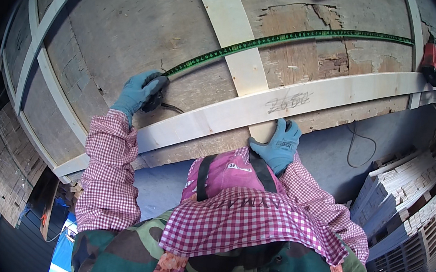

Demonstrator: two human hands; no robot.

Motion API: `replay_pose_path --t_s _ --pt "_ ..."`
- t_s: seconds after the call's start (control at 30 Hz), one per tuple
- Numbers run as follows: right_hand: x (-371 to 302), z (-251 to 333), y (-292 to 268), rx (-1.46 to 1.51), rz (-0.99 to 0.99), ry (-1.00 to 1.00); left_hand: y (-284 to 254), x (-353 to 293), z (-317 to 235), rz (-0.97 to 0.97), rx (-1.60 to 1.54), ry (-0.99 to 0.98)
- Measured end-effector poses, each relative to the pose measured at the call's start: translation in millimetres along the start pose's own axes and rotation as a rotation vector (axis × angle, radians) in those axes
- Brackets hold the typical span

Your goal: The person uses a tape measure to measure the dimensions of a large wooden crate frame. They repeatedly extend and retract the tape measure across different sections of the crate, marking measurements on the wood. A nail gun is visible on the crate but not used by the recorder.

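Note:
My left hand (137, 92), in a blue work glove, is closed around the dark case of a tape measure (154, 97). Its green blade (251, 43) runs out to the right, bowed in this view, over wooden boards and a pale cross slat (230, 15). The far end of the blade meets another slat at the right. Below the blade lies a long pale plank (220, 115) with pencil marks. My right hand (277, 146), gloved in blue too, rests at the plank's near edge by the end of the cross slat, its thumb apart from the fingers.
A red power tool (432, 67), like a nail gun, lies at the right end of the plank. Stacked pale wood strips (402, 186) stand at the lower right. More stacked wood (7, 148) is at the left. A thin cable (360, 166) loops below the worktop.

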State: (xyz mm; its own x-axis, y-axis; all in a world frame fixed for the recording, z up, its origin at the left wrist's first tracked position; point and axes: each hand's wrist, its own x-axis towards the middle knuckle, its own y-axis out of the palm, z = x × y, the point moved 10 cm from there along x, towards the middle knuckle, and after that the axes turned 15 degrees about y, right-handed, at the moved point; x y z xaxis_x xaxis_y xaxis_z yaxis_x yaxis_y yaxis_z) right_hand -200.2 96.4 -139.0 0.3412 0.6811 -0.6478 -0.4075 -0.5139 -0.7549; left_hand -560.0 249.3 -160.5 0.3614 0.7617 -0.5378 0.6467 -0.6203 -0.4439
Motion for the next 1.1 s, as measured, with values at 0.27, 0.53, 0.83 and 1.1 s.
replay_pose_path --t_s 0.27,0.53,0.83,1.1 --pt "0.9 0.2 -0.4 -0.001 0.007 0.006 0.1 1.1 0.4 -0.012 0.001 0.016" --pt "1.4 0.0 -2.0 -0.012 0.010 0.011 1.0 0.9 -1.6 -0.006 -0.017 0.001" --pt "-0.4 -0.8 -4.6 0.002 0.001 0.005 1.9 0.0 4.5 0.018 -0.056 -0.040" --pt "-14.2 -39.9 -48.8 0.466 0.111 0.074 -7.9 -1.9 1.9 -0.029 -0.006 0.033"
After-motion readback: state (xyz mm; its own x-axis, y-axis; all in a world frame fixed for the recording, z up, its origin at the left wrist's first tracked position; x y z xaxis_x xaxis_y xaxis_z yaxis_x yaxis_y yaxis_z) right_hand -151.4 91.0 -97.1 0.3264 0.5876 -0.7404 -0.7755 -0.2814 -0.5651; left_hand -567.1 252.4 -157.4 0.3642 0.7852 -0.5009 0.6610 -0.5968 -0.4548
